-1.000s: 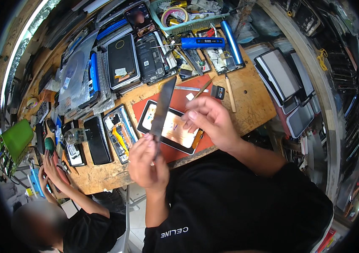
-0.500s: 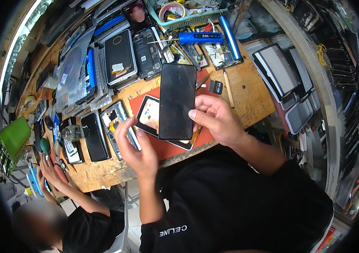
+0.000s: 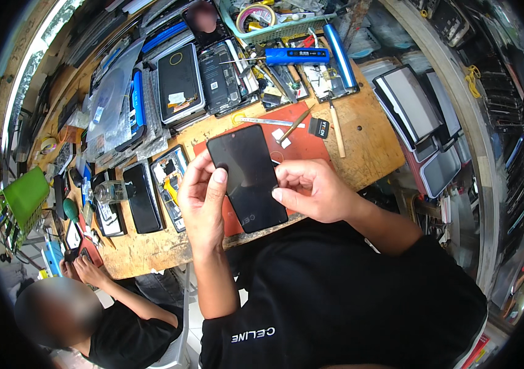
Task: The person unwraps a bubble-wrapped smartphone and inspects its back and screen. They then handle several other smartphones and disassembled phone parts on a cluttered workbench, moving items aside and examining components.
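Phone [image 3: 246, 181]: black, screen up, top toward 11 o'clock, held over red mat [image 3: 308, 144] near the counter's [image 3: 369, 150] 6 o'clock edge. Left hand [image 3: 203, 206]: fingers grasping its 9 o'clock side, thumb on glass. Right hand [image 3: 314, 192]: fingers curled at 3 o'clock edge; cannot tell if gripping. From phone: opened handset [image 3: 166, 169] at 9, blue screwdriver [image 3: 297, 56] at 1, wooden-handled tool [image 3: 338, 135] at 2.

Phone [image 3: 248, 184] over mat [image 3: 306, 145], screwdriver [image 3: 297, 57] behind
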